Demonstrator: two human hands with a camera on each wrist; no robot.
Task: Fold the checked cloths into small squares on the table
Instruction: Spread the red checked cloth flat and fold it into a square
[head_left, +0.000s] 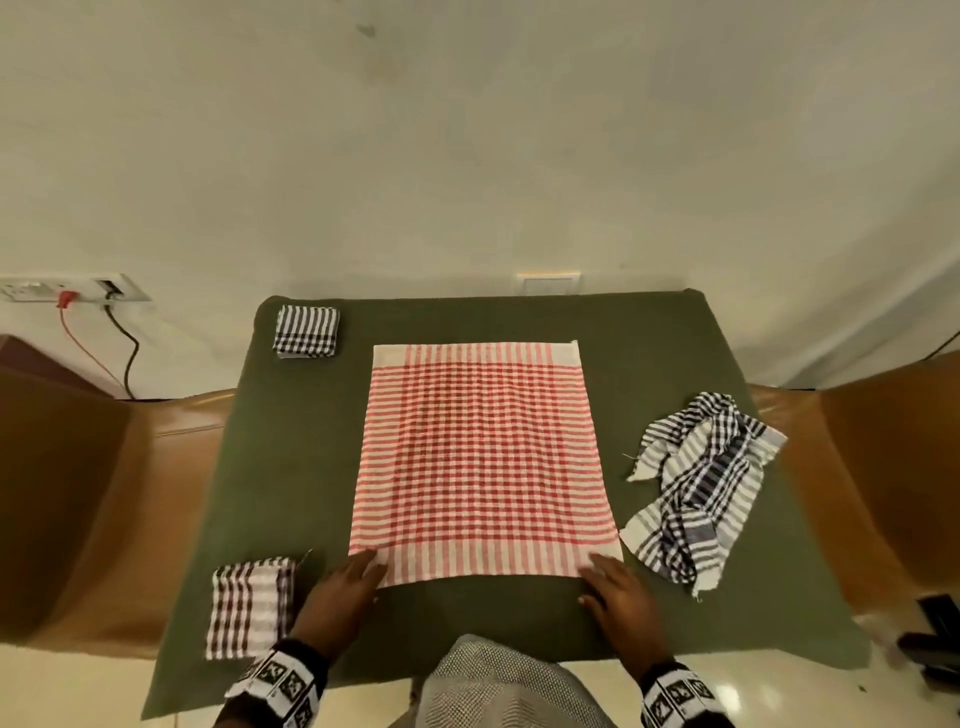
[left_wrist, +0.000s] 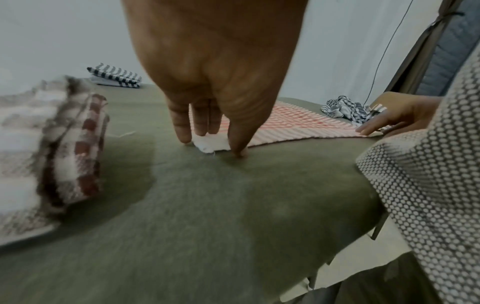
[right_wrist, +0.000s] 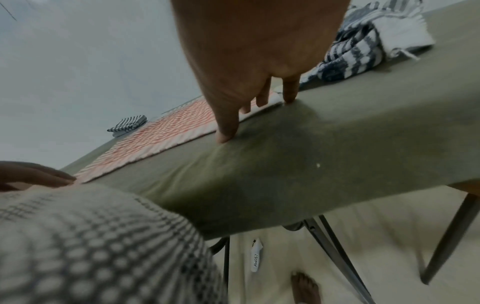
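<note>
White tag (right_wrist: 255, 256) on floor under table — reads "AW057".

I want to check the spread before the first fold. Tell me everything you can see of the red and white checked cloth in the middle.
The red and white checked woven cloth lies spread flat and nearly square on the green table cover, with paler striped borders and plain white corners. It looks like thin, textured cotton, lightly rippled. The left hand touches its near left corner and the right hand its near right corner, fingers fairly straight. No other cloth touches it.
</note>
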